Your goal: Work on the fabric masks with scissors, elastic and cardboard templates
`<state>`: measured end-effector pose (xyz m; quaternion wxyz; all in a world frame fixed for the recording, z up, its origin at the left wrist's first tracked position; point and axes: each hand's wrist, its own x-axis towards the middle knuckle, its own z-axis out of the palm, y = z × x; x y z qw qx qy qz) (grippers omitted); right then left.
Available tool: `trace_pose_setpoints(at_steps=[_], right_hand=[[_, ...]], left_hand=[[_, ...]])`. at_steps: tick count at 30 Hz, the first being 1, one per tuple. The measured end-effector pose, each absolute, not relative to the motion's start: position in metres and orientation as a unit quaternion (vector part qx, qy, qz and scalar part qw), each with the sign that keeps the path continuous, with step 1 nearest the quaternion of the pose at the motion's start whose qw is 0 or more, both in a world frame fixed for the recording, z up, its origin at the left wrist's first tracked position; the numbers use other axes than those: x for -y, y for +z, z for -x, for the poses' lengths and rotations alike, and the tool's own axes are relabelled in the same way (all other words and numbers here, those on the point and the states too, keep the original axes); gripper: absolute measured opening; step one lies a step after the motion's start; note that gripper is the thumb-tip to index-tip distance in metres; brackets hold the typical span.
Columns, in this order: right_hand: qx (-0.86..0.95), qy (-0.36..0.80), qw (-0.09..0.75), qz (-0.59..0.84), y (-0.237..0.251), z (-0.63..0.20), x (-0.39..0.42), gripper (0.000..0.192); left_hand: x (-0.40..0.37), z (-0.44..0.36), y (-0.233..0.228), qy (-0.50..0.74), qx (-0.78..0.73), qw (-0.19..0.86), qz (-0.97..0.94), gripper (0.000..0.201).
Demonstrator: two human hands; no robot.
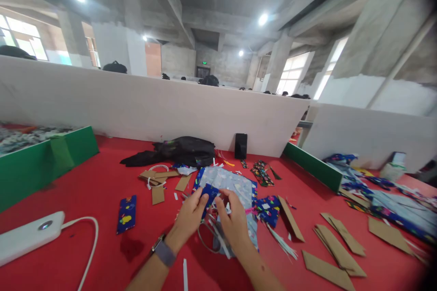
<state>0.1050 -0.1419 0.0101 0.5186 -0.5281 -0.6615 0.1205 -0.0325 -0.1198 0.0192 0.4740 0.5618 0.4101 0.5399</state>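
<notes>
My left hand (190, 213) is closed on a small dark-blue patterned fabric-covered strip (210, 193), its thumb lying on the face. At the strip's right edge, the thumb and fingers of my right hand (232, 219) are pinched together; what lies between them is too small to make out. Under both hands spreads a light-backed blue printed cloth (223, 177) with white strips and scraps on it. A similar blue strip with a yellow figure (127, 214) lies to the left. Beside the cloth on the right is another blue printed piece (268, 209).
Cardboard strips (337, 248) lie at right, more cardboard (158, 194) with a white ring at left. A white power bank (32, 236) with its cable sits front left. Toward the partition (177, 109) are a black bag (186, 150) and a phone (241, 145). Green dividers (316, 166) flank the red table.
</notes>
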Motion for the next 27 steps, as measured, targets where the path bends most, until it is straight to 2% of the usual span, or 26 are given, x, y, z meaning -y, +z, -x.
trace_pose_setpoints(at_steps=[3, 6, 10, 19, 24, 27], right_hand=[[0.632, 0.161, 0.554, 0.517, 0.013, -0.104, 0.142, 0.026], [0.626, 0.174, 0.562, 0.512, 0.017, -0.105, 0.143, 0.017], [0.627, 0.204, 0.576, 0.483, 0.019, -0.109, 0.143, 0.018], [0.538, 0.372, 0.632, 0.415, 0.019, -0.109, 0.142, 0.02], [0.426, 0.36, 0.708, 0.433, 0.018, -0.119, 0.131, 0.024], [0.407, 0.377, 0.712, 0.431, 0.014, -0.123, 0.124, 0.027]], left_hand=[[0.121, 0.029, 0.015, 0.507, -0.393, 0.454, -0.618, 0.017], [0.12, 0.029, 0.01, 0.495, -0.365, 0.478, -0.627, 0.016], [0.119, 0.03, 0.007, 0.493, -0.353, 0.495, -0.622, 0.014], [0.117, 0.032, 0.009, 0.476, -0.35, 0.495, -0.636, 0.02], [0.113, 0.032, 0.004, 0.429, -0.351, 0.558, -0.617, 0.024], [0.112, 0.032, 0.004, 0.423, -0.347, 0.586, -0.598, 0.026]])
